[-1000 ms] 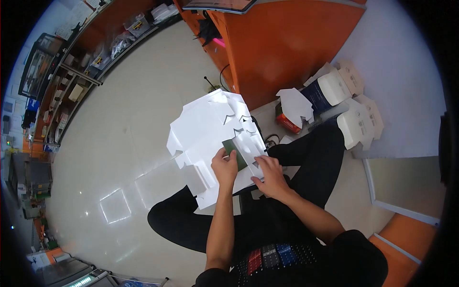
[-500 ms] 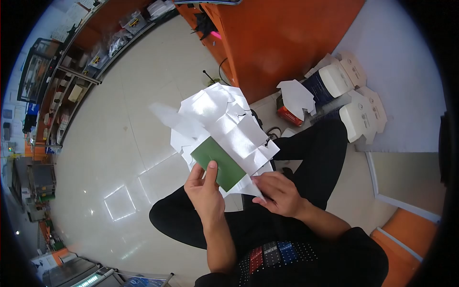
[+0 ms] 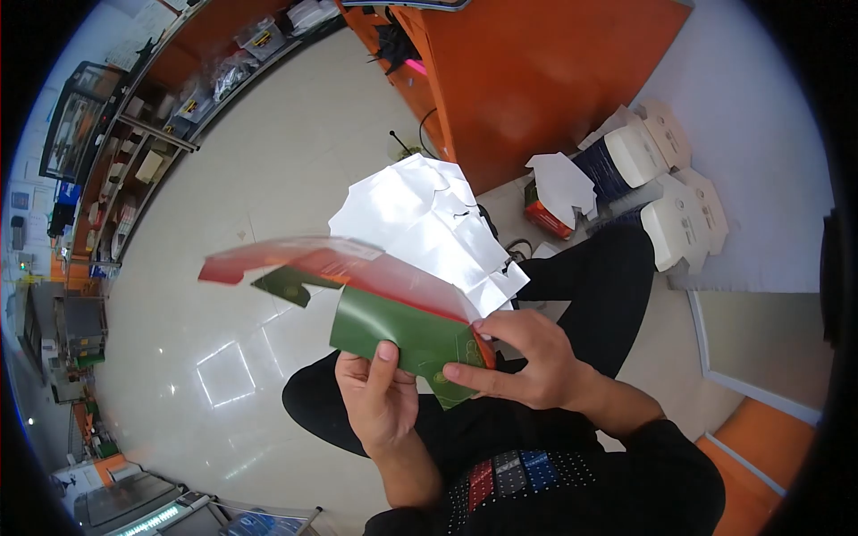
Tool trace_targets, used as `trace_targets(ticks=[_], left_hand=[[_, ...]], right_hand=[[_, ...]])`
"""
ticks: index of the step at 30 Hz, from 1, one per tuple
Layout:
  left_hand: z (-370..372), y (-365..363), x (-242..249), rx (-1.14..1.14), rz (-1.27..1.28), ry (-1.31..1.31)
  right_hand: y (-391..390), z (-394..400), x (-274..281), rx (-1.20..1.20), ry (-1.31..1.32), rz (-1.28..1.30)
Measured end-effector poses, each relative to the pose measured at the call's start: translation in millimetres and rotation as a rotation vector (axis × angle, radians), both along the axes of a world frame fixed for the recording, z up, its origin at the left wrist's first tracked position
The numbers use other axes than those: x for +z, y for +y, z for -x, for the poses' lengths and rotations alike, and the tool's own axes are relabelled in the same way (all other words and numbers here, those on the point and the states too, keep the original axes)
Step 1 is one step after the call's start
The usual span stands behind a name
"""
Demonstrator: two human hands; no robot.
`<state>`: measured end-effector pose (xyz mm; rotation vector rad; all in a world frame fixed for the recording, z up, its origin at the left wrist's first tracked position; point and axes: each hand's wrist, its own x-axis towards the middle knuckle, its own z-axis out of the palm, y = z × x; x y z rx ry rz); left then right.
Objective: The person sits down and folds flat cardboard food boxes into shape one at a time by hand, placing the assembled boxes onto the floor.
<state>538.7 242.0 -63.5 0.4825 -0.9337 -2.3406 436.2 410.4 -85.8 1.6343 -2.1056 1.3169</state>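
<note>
A folded sheet of green and red printed card (image 3: 407,330) is held between both hands. My left hand (image 3: 377,397) grips its lower left edge, thumb on the green face. At the right end, my right hand (image 3: 527,357) has its fingers on the card near a small orange part. The card's red side and a green flap extend to the upper left, blurred by motion. Behind it lies a stack of white card sheets (image 3: 407,201), shiny side up, over the lap area.
Folded white and dark blue boxes (image 3: 630,154) stand by the wall at right, with a red and white box (image 3: 550,210) beside them. An orange cabinet (image 3: 527,80) is ahead. Shelves (image 3: 152,134) line the left. Crossed legs in black trousers (image 3: 599,304) frame the stack.
The card in the hands has turned and opened, so its green and red printed side shows where mostly white showed before. My right hand now reaches across its right end.
</note>
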Motion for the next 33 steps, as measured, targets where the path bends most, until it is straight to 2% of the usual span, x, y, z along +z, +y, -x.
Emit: trace_targets(ticks=[6,9,15,18,21,25,28,33], left_hand=[[6.4,11.9,6.9,0.072,-0.08,0.017],[0.8,16.6,-9.5,0.029,-0.007,0.082],[4.6,30.8,-3.8,0.094,0.052,0.016],[9.0,37.8,-10.7,0.219,0.056,-0.037],[8.1,37.5,-11.5,0.132,0.078,-0.046],[9.3,40.7,-11.8,0.152,0.067,-0.037],[5.7,43.8,-15.6,0.161,0.069,-0.029],[7.7,53.8,-13.4,0.156,0.071,-0.084]], right_hand=[[-1.7,6.8,2.5,-0.044,0.082,-0.038],[-2.1,8.6,-0.4,-0.056,0.103,-0.062],[-3.2,6.7,-2.4,-0.058,0.059,-0.051],[-2.8,5.0,-7.7,-0.073,0.032,-0.041],[-2.8,4.2,-7.5,-0.069,0.027,-0.054],[-3.0,2.3,-5.0,-0.085,0.042,-0.08],[-4.6,-2.0,-5.2,-0.107,0.01,-0.068],[-11.9,-12.0,-8.6,-0.173,-0.244,0.126]])
